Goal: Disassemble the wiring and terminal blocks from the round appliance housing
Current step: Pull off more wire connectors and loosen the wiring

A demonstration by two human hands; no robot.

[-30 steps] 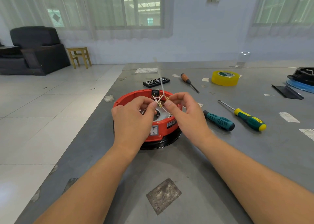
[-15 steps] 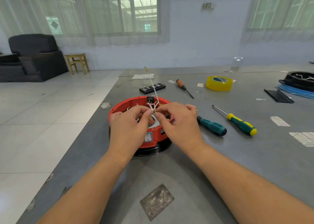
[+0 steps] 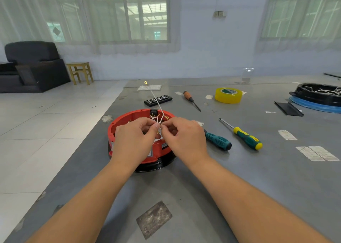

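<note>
1. The round red housing (image 3: 129, 121) sits on its black base near the tabletop's (image 3: 239, 178) left edge, open side up.
2. The left hand (image 3: 132, 141) and right hand (image 3: 186, 139) meet above the housing, each pinching the bundle of white wires (image 3: 156, 120) between thumb and curled fingers.
3. One white wire (image 3: 154, 97) rises from the bundle toward the far edge, ending in a yellow ring terminal (image 3: 146, 82).
4. A black terminal block (image 3: 153, 112) sits at the housing's far wall.
5. Right of the housing lie a teal-handled screwdriver (image 3: 217, 140) and a green-and-yellow screwdriver (image 3: 245, 136).
6. Toward the far edge lie a black bit case (image 3: 158, 100), an orange-handled screwdriver (image 3: 191, 100) and a yellow tape roll (image 3: 228, 95).
7. A second black housing (image 3: 317, 93) lies on a blue disc at the right edge.
</note>
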